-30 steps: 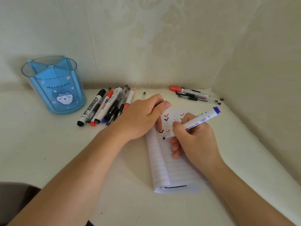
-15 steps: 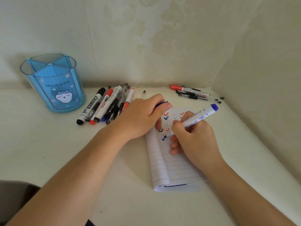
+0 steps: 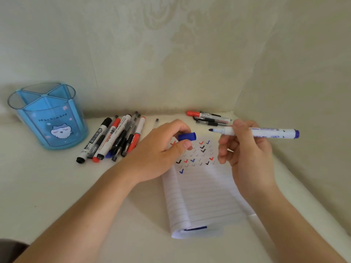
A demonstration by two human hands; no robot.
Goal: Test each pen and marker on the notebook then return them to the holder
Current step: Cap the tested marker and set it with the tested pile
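The right hand (image 3: 245, 149) grips an uncapped blue marker (image 3: 254, 132) lying level above the notebook (image 3: 205, 186), tip toward the left hand (image 3: 161, 149), whose fingers (image 3: 187, 144) pinch the blue cap (image 3: 187, 136) over the notebook's top edge. The blue holder (image 3: 49, 118) stands well left of the notebook on the worktop (image 3: 47, 186), pens (image 3: 114, 137) between them.

Uncapped blue marker (image 3: 262, 133) level above checkmarked notebook (image 3: 205, 186).
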